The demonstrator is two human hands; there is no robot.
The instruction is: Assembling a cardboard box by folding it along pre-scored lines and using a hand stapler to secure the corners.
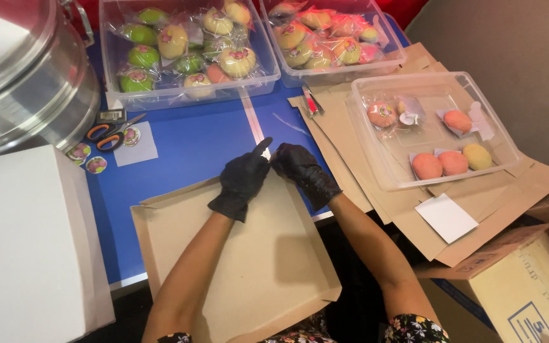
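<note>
A blue counter fills the middle of the scene, crossed by a pale line running from far to near and edged in white along its near side. Beyond its far edge a strip of red backdrop shows. To the far right stands a plain grey-brown wall. Near the bottom, under the counter's edge, the floor lies in deep shadow. The light is even and bright, falling from above.
</note>
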